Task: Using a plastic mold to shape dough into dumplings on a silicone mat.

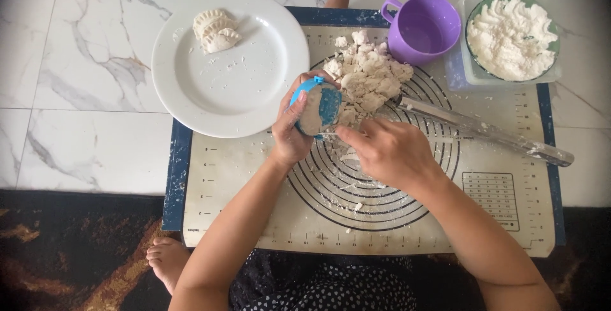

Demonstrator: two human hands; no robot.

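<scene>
My left hand (291, 134) grips a blue dumpling press (320, 104) with pale dough inside it, held just above the baking mat (242, 183). My right hand (385, 152) is beside it, fingertips at the lower edge of the press, touching the dough there. Right behind both hands lies a heap of torn dough pieces (368, 75) on the mat's printed circles. A white plate (232, 63) to the left carries a few shaped dumplings (216, 29) near its far rim.
A clear rolling pin (484, 133) lies across the right of the mat. A purple cup (423, 28) and a green bowl of white filling (512, 36) on a clear tray stand at the back right. My bare foot (167, 260) rests on the dark rug.
</scene>
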